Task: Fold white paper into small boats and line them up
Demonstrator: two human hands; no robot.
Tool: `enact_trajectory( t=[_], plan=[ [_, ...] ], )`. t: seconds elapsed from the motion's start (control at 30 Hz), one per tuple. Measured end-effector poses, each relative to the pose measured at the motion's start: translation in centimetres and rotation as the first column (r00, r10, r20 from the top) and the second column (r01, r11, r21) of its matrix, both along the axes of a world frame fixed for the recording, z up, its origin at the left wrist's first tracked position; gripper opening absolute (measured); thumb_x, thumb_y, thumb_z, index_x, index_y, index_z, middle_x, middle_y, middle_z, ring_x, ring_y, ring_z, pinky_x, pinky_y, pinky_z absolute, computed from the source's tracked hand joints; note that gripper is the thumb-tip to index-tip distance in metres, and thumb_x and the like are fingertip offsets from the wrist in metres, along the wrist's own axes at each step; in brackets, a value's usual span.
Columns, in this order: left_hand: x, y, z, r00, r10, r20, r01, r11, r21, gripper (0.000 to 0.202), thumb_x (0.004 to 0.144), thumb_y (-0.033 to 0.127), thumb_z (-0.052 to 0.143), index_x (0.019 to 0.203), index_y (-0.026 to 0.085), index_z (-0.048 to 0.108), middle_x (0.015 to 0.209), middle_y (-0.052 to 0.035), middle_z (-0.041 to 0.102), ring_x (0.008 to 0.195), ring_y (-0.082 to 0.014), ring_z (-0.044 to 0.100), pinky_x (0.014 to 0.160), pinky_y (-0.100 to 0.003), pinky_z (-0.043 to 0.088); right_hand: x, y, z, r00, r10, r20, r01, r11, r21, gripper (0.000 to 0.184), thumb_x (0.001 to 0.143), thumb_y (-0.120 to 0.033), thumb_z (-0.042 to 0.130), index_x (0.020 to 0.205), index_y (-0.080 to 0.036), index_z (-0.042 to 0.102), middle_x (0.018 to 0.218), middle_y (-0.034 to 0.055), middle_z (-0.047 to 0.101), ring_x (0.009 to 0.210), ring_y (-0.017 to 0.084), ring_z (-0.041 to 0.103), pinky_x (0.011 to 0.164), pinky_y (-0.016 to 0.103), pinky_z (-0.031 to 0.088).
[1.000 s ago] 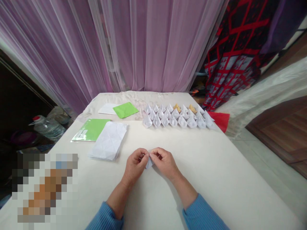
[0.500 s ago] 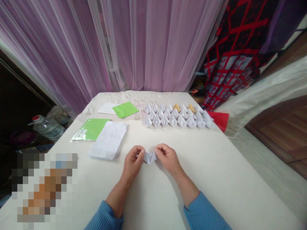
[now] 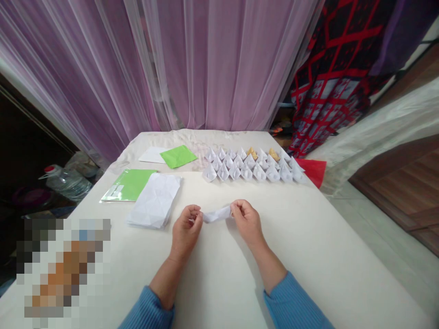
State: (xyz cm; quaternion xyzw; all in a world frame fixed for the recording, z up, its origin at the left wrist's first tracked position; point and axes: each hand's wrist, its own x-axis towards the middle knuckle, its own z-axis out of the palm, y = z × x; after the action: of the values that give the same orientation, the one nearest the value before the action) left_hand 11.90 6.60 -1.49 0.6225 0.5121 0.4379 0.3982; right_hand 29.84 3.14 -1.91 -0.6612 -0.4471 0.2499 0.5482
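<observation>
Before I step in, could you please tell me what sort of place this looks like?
Probably a room in a home, used for paper folding: a purple curtain hangs beyond the white table, which bears rows of folded paper pieces.

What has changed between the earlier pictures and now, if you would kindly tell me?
The left hand has moved left and the right hand right, opening the folded white paper between them into a longer strip. Both still hold it. The stack of white paper, green packet and rows of paper shapes stayed put.
</observation>
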Motion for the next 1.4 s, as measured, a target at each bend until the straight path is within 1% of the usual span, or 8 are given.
enact_trajectory(
  t=[0.2, 0.43, 0.6, 0.7, 0.83, 0.93, 1.1, 1.4],
  plan=[
    [-0.4, 0.2, 0.0, 0.956, 0.079, -0.283, -0.031, 0.984, 0.173, 0.016, 0.076, 0.024, 0.053, 0.090, 0.023, 0.061, 0.076, 0.0007, 0.066, 0.072, -0.0161, 0.059, 0.068, -0.028, 0.044, 0.2, -0.3, 0.3, 0.944, -0.096, 0.315, 0.137, 0.984, -0.112, 0.023, 0.084, -0.040, 0.046, 0.079, -0.022, 0.060, 0.068, 0.0000, 0.066, 0.064, 0.016, 0.058, 0.064, 0.026, 0.039],
    [-0.1, -0.1, 0.8, 0.839, 0.112, -0.533, -0.014, 0.983, 0.185, 0.019, 0.077, 0.013, 0.054, 0.088, 0.025, 0.063, 0.074, 0.0028, 0.069, 0.081, -0.0192, 0.062, 0.084, -0.036, 0.037, -0.4, -0.4, 0.3, 0.755, 0.015, 0.655, 0.214, 0.939, -0.268, 0.016, 0.091, -0.027, 0.048, 0.084, -0.021, 0.061, 0.075, 0.0020, 0.068, 0.065, 0.016, 0.057, 0.060, 0.027, 0.028],
    [0.1, -0.2, 0.8, 0.718, 0.091, -0.691, 0.090, 0.971, 0.221, 0.020, 0.082, 0.013, 0.052, 0.081, 0.026, 0.067, 0.076, 0.0002, 0.068, 0.085, -0.0211, 0.060, 0.080, -0.036, 0.031, -0.8, -0.2, 0.3, 0.584, 0.061, 0.809, 0.224, 0.946, -0.233, 0.020, 0.093, -0.021, 0.046, 0.080, -0.019, 0.061, 0.074, 0.0046, 0.066, 0.067, 0.017, 0.056, 0.062, 0.030, 0.027],
    [0.1, -0.4, 1.0, 0.667, 0.072, -0.742, 0.142, 0.965, 0.222, 0.021, 0.085, 0.016, 0.052, 0.080, 0.027, 0.069, 0.079, -0.0015, 0.068, 0.086, -0.0221, 0.058, 0.079, -0.037, 0.030, -0.9, -0.1, 0.3, 0.535, 0.062, 0.843, 0.210, 0.956, -0.204, 0.021, 0.094, -0.020, 0.047, 0.078, -0.020, 0.061, 0.076, 0.0051, 0.065, 0.069, 0.017, 0.055, 0.063, 0.030, 0.028],
    [0.2, -0.7, 1.4, 0.631, 0.078, -0.771, 0.170, 0.957, 0.237, 0.020, 0.086, 0.017, 0.052, 0.080, 0.026, 0.069, 0.084, -0.0027, 0.069, 0.088, -0.0227, 0.057, 0.081, -0.038, 0.030, -0.9, -0.1, 0.4, 0.582, 0.074, 0.810, 0.196, 0.954, -0.228, 0.016, 0.092, -0.018, 0.049, 0.086, -0.019, 0.064, 0.084, 0.0062, 0.064, 0.076, 0.019, 0.055, 0.066, 0.030, 0.030],
    [0.4, -0.9, 1.6, 0.615, 0.091, -0.783, 0.181, 0.950, 0.253, 0.015, 0.084, 0.019, 0.054, 0.081, 0.025, 0.068, 0.084, -0.0032, 0.068, 0.088, -0.0228, 0.057, 0.082, -0.038, 0.030, -0.7, -0.2, 0.5, 0.650, 0.105, 0.753, 0.095, 0.971, -0.218, 0.021, 0.086, -0.010, 0.052, 0.094, -0.022, 0.067, 0.094, 0.0053, 0.063, 0.085, 0.019, 0.055, 0.071, 0.029, 0.032],
    [0.6, -1.1, 1.6, 0.614, 0.121, -0.780, 0.172, 0.944, 0.282, 0.016, 0.087, 0.037, 0.057, 0.083, 0.025, 0.067, 0.085, -0.0038, 0.067, 0.089, -0.0242, 0.056, 0.083, -0.039, 0.030, -0.3, -0.2, 0.2, 0.697, 0.192, 0.691, -0.057, 0.975, -0.214, 0.030, 0.079, -0.001, 0.049, 0.077, -0.023, 0.070, 0.100, 0.0030, 0.063, 0.092, 0.018, 0.055, 0.077, 0.029, 0.033],
    [0.6, -1.1, 1.5, 0.602, 0.106, -0.792, 0.166, 0.953, 0.254, 0.013, 0.084, 0.038, 0.064, 0.087, 0.026, 0.067, 0.092, -0.0042, 0.065, 0.091, -0.0251, 0.056, 0.083, -0.039, 0.031, -1.1, -0.9, 1.3, 0.685, 0.161, 0.710, -0.007, 0.977, -0.215, 0.006, 0.080, -0.023, 0.063, 0.076, -0.023, 0.067, 0.099, 0.0027, 0.062, 0.096, 0.020, 0.052, 0.078, 0.032, 0.031]
  ],
)
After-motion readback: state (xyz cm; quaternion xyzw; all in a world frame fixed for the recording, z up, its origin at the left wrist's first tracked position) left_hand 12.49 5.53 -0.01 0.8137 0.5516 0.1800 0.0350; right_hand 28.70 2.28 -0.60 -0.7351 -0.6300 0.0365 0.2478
